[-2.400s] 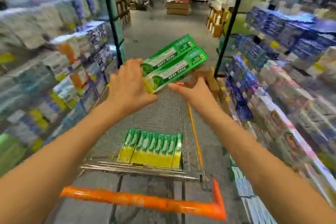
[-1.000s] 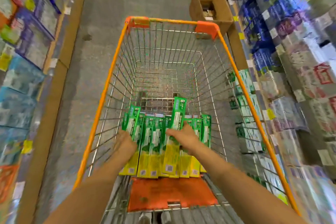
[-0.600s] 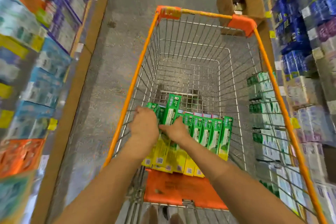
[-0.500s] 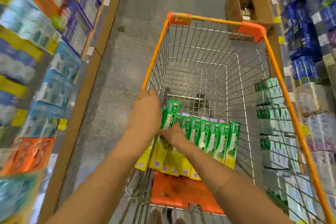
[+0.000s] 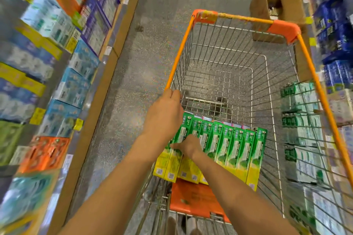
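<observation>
1. Both bare arms come in from the near edge and converge toward the middle.
2. The left forearm [image 5: 114, 177] slants from near left toward far right, its wrist straight.
3. The left hand [image 5: 164, 114] is the farther one, back upward, with its fingers curled down over the cart rim [image 5: 179, 51].
4. The right forearm [image 5: 229, 183] slants from near right toward far left.
5. The right hand [image 5: 188, 146] lies nearer, just beside the left wrist, back upward, resting on the green boxes [image 5: 229, 143]. Its fingers point left. Whether they clasp a box cannot be told.
</observation>
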`<state>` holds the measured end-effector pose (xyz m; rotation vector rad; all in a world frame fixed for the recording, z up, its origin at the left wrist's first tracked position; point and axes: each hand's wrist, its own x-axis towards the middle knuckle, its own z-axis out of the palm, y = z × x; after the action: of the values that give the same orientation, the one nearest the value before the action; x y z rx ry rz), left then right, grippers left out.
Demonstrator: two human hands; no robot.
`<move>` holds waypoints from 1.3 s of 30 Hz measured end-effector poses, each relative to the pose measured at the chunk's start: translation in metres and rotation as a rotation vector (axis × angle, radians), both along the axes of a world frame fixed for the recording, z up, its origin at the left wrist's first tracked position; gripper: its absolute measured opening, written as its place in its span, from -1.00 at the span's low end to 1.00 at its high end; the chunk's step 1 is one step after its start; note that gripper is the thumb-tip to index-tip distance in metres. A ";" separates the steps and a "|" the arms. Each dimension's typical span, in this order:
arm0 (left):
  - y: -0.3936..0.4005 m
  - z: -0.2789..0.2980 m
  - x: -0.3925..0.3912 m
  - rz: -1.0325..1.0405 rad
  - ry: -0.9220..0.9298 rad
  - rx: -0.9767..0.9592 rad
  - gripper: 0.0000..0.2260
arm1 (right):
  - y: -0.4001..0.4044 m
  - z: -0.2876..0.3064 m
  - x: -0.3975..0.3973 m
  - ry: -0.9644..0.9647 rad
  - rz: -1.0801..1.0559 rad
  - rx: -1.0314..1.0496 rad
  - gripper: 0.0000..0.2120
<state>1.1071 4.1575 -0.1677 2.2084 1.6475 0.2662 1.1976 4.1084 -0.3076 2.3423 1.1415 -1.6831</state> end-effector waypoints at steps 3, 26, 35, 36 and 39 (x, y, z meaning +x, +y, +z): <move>-0.003 0.004 0.003 -0.036 0.060 -0.008 -0.78 | 0.003 0.018 0.005 -0.032 0.042 0.039 -0.50; -0.304 0.211 0.348 -0.962 0.052 0.294 -0.74 | -0.480 0.384 0.319 -1.154 -0.626 0.677 -0.56; -0.485 0.157 0.450 -1.333 0.104 0.257 -0.78 | -0.683 0.333 0.384 -1.305 -0.617 0.488 -0.56; -0.497 0.151 0.458 -1.377 0.098 0.224 -0.79 | -0.698 0.326 0.389 -1.307 -0.624 0.473 -0.57; -0.525 0.125 0.487 -1.457 0.138 0.269 -0.74 | -0.729 0.309 0.401 -1.284 -0.678 0.411 -0.59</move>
<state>1.5942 3.6324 -0.0425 2.9947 -0.2701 -0.0935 1.5988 3.3793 0.0019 3.2537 0.4153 0.3551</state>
